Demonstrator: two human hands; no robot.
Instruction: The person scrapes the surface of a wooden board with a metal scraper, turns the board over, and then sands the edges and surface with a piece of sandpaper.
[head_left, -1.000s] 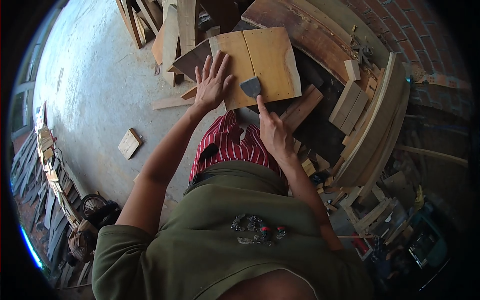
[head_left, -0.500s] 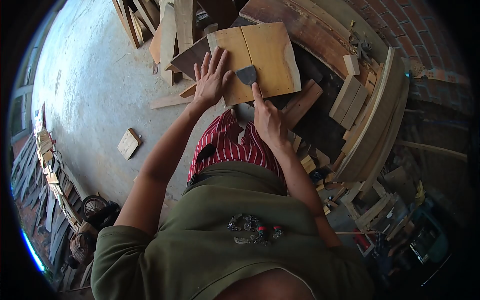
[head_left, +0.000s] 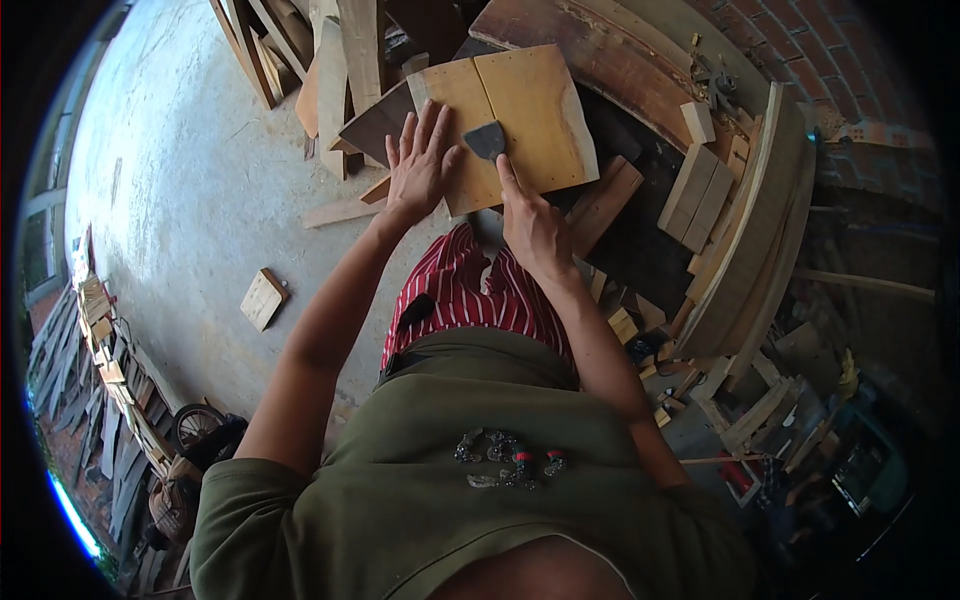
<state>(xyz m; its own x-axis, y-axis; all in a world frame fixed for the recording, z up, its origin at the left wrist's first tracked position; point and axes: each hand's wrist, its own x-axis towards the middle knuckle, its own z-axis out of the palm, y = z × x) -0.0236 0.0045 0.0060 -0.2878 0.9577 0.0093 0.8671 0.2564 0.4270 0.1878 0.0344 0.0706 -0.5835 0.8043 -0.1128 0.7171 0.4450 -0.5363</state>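
A wooden panel (head_left: 540,120) with a dark seam and small nail holes lies in front of me, tilted slightly. My left hand (head_left: 418,178) rests flat on its left edge, fingers spread. In my right hand (head_left: 535,225) is a putty knife (head_left: 485,141), its dark, wide blade laid against the panel near the seam. The index finger stretches along the tool toward the blade, and the handle is hidden under the hand. A darker board (head_left: 378,122) sticks out from beneath the panel's left side.
Stacked planks (head_left: 348,60) lean at the top. A curved wooden piece (head_left: 745,230) and wood blocks (head_left: 695,195) are at the right, before a brick wall (head_left: 800,50). One small block (head_left: 263,299) lies on the concrete floor (head_left: 190,200). A wheel (head_left: 197,425) is at lower left.
The putty knife and my right hand have shifted slightly left across the panel. My left hand stays flat in nearly the same place. The whole view has tilted a little.
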